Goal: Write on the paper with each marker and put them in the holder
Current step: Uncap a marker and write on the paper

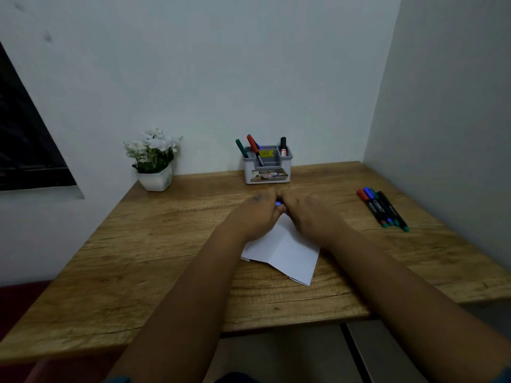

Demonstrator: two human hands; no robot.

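Note:
My left hand (258,214) and my right hand (307,214) meet over the far end of the white paper (284,252) in the middle of the table. Both are closed around a blue marker (278,204), of which only a small blue bit shows between the fingers. The grey holder (266,168) stands at the back against the wall, with a green, a red, a blue and a black marker upright in it. Several loose markers (383,208) lie side by side on the right of the table.
A white pot of white flowers (154,161) stands at the back left of the wooden table (138,258). Walls close the table in at the back and on the right. A dark window is on the left wall.

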